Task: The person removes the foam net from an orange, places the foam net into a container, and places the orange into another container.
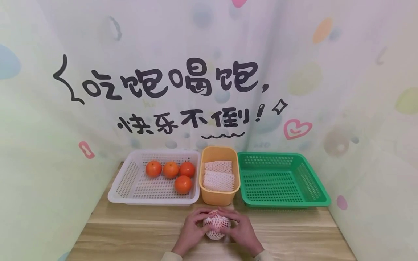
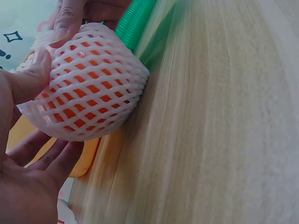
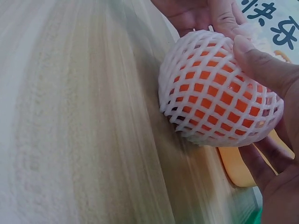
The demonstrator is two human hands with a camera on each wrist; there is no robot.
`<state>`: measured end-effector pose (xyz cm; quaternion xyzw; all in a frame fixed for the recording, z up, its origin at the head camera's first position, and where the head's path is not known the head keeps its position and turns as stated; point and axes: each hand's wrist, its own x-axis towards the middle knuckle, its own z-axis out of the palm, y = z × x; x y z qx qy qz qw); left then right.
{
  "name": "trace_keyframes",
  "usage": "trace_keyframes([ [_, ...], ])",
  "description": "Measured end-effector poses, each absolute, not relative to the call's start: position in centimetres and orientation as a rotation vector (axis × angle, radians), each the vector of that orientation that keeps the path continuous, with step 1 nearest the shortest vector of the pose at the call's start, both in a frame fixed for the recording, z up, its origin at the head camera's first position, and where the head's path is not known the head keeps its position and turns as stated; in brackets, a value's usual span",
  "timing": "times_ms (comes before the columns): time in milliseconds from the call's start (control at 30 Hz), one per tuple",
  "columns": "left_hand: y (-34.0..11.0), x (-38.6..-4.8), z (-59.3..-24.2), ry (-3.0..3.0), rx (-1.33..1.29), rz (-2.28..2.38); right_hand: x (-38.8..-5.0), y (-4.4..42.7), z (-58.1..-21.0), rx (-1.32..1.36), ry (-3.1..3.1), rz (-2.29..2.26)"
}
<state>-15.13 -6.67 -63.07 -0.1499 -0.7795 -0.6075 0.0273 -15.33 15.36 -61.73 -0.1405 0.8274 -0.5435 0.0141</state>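
Note:
Both hands hold one orange wrapped in a white foam net sleeve (image 1: 214, 235) near the front of the table. My left hand (image 1: 192, 232) grips it from the left, thumb on the near side and fingers curled round the far side. From the right, my right hand (image 1: 244, 233) holds it the same way. Through the mesh of the foam net (image 2: 93, 86) the orange skin shows in the left wrist view. The net (image 3: 212, 93) covers most of the fruit in the right wrist view, and both thumbs press on it.
At the back left, a white basket (image 1: 153, 201) holds several bare oranges (image 1: 183, 185). Beside it stands a yellow bin (image 1: 219, 198) with flat foam net sleeves (image 1: 218, 181). A green basket (image 1: 271, 185) is at the right. A printed curtain hangs behind the wooden table (image 1: 130, 232).

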Motion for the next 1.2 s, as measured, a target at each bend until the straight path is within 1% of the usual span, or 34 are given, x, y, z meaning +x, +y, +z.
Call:
trace_keyframes([
  [133,-6.5,-15.1,-63.1,-2.397,-0.460,-1.800,-15.4,15.3,-61.6,-0.446,2.645,-1.677],
  [367,-6.1,-14.9,-62.8,-2.365,-0.418,-1.685,-15.6,14.6,-61.0,-0.657,2.809,-1.816],
  [500,-5.9,-14.9,-62.7,-2.337,-0.399,-1.696,-15.5,14.2,-60.9,-0.720,2.825,-1.920],
  [633,-5.8,-15.1,-62.9,-2.296,-0.455,-1.679,-15.4,14.5,-61.0,-0.671,2.800,-1.821],
  [800,-6.0,-15.3,-63.2,-2.329,-0.533,-1.731,-15.7,15.4,-61.4,-0.528,2.538,-1.697],
  [933,-6.4,-15.1,-63.4,-2.420,-0.514,-1.972,-16.0,15.7,-61.8,-0.493,2.460,-1.671],
  [1000,-6.6,-15.0,-63.5,-2.439,-0.500,-2.012,-16.0,15.6,-61.9,-0.495,2.472,-1.685],
  [1200,-6.6,-15.0,-63.3,-2.435,-0.430,-1.867,-15.7,15.1,-61.8,-0.523,2.625,-1.745],
])
